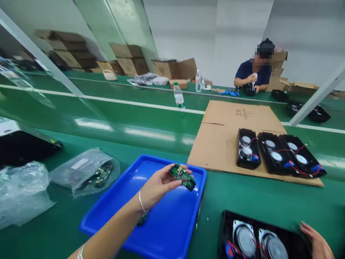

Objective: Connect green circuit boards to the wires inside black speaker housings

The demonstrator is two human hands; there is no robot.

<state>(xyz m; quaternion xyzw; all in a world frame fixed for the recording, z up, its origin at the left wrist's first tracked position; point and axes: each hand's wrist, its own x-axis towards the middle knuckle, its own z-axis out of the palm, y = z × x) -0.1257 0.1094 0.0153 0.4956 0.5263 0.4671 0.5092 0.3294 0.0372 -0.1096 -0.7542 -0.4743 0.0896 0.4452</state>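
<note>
With the left hand (156,187), pinches a small green circuit board (183,177) between thumb and fingertips, palm turned up, component side facing the camera. Holds it raised clear above the blue tray (167,230), which lies directly beneath the hand and wrist; wears a thin bracelet (140,201) just behind the hand. With the right hand (318,244), low and far off to the right of the left one, rests fingertips on the edge of a black speaker housing (258,241) with two round drivers and red wires; cut off by the frame edge, so impossible to tell whether spread or curled. To the left of the left hand, a clear plastic bag (86,172) with more green boards inside. Beyond and to the right, a cardboard sheet (229,126) carrying three more speaker housings (275,153) side by side. Farther off, a water bottle (178,95) and a co-worker (253,75) busy at a separate station. Looks like the stage of a board picked out and being looked over, with the open housing steadied. Calls for keeping the pinch on the board's edges, off the components, and for squaring its orientation to the housing before any approach to it.
</note>
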